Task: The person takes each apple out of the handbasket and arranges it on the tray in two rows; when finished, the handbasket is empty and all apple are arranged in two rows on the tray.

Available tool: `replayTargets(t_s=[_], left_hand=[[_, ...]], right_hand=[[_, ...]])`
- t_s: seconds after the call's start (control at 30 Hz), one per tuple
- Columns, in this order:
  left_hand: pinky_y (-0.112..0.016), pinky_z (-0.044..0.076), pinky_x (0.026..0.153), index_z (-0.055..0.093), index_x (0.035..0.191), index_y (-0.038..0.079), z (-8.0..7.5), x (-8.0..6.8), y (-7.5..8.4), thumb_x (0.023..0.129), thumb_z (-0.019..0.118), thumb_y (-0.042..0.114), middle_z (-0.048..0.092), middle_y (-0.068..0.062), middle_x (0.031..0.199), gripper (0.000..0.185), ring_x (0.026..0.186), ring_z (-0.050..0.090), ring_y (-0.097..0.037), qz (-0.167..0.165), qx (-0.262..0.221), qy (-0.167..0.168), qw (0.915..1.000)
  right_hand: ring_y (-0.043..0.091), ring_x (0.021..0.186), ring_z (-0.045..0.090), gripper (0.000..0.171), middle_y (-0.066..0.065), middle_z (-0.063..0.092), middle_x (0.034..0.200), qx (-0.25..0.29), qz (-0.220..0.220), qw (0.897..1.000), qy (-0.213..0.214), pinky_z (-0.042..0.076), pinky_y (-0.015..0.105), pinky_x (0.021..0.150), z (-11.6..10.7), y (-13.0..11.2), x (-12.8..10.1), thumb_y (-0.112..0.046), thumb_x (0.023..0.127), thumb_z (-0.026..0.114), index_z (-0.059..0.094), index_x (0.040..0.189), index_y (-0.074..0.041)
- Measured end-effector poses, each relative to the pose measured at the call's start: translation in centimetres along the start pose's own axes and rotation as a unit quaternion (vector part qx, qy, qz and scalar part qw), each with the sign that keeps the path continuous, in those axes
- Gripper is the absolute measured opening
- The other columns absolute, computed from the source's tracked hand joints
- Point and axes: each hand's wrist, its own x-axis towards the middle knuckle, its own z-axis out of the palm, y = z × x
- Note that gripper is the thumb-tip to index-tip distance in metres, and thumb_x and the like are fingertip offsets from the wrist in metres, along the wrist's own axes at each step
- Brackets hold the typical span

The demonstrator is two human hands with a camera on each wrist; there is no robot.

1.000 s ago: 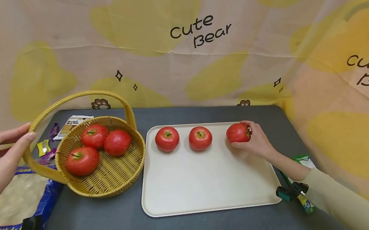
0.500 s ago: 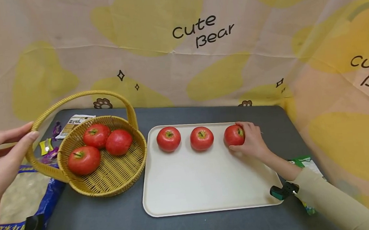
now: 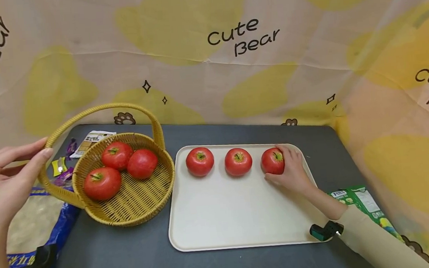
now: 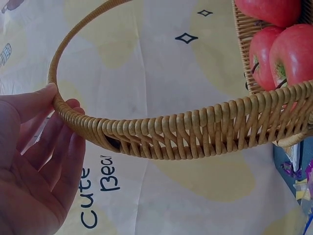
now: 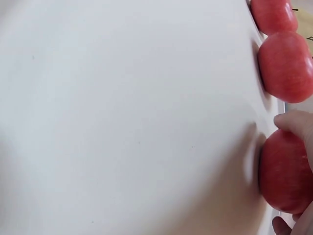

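My left hand (image 3: 11, 179) pinches the handle (image 4: 161, 132) of a yellow woven basket (image 3: 130, 221) between thumb and fingers. Inside the basket lie three red apples (image 3: 103, 183), grouped toward its left and back. On a white rectangular tray (image 3: 240, 220), three more apples stand in a row along the far edge: a left apple (image 3: 200, 161), a middle apple (image 3: 238, 162) and a right apple (image 3: 272, 161). My right hand (image 3: 292, 169) grips the right apple from its right side, thumb in front and fingers behind. In the right wrist view, that apple (image 5: 286, 171) rests on the tray.
Left of the basket lie a white packet (image 3: 93, 140), a yellow candy wrapper (image 3: 59, 166) and purple wrapped candies (image 3: 64, 175). A large blue-edged bag (image 3: 36, 223) is at the near left. A green packet (image 3: 363, 200) sits beyond the tray's right side. Printed cloth (image 3: 191, 35) hangs behind the table.
The right apple has shifted left toward the middle one, and its stem end has turned from rightward to more upward. My left hand keeps holding the basket handle. The head view has swung slightly left.
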Motion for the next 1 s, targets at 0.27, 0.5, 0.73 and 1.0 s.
replayTargets(t_s=[0.27, 0.5, 0.73, 1.0], left_hand=[[0.002, 0.039, 0.066, 0.067, 0.123, 0.001, 0.1, -0.2, 0.4, 0.091, 0.07, 0.014, 0.054, 0.033, 0.092, 0.035, 0.074, 0.05, 0.014, 0.013, 0.01, 0.012, 0.9998], [0.001, 0.039, 0.065, 0.067, 0.122, 0.001, 0.0, -0.2, 0.4, 0.09, 0.071, 0.014, 0.053, 0.037, 0.091, 0.035, 0.07, 0.051, 0.022, 0.021, 0.014, 0.014, 0.9996], [0.001, 0.04, 0.066, 0.069, 0.122, 0.006, -0.1, -0.1, 0.0, 0.09, 0.071, 0.02, 0.054, 0.035, 0.093, 0.035, 0.074, 0.052, 0.022, 0.024, 0.025, 0.011, 0.9993], [0.0, 0.041, 0.067, 0.073, 0.114, 0.003, -0.2, -0.1, 0.3, 0.087, 0.075, 0.015, 0.058, 0.035, 0.093, 0.03, 0.077, 0.056, 0.018, 0.05, 0.01, 0.028, 0.9983]], right_hand=[[0.036, 0.127, 0.035, 0.072, 0.015, 0.046, 0.135, -0.005, -0.066, 0.996, 0.059, 0.045, 0.057, 0.091, -1.1, -1.9, 0.6, -0.025, 0.076, 0.082, 0.048, 0.136, -0.007], [0.029, 0.122, 0.043, 0.056, 0.01, 0.053, 0.131, 0.04, -0.161, 0.986, 0.034, 0.048, 0.051, 0.088, -1.2, -7.2, 2.2, -0.02, 0.081, 0.078, 0.056, 0.131, -0.008], [0.021, 0.121, 0.046, 0.055, 0.003, 0.053, 0.132, 0.107, -0.189, 0.976, -0.035, 0.049, 0.045, 0.093, 1.5, -12.8, 4.3, -0.021, 0.083, 0.077, 0.055, 0.133, -0.012], [0.021, 0.118, 0.051, 0.054, 0.001, 0.054, 0.131, 0.166, -0.21, 0.957, -0.11, 0.048, 0.041, 0.095, 5.6, -18.8, 6.1, -0.027, 0.085, 0.076, 0.056, 0.133, -0.015]])
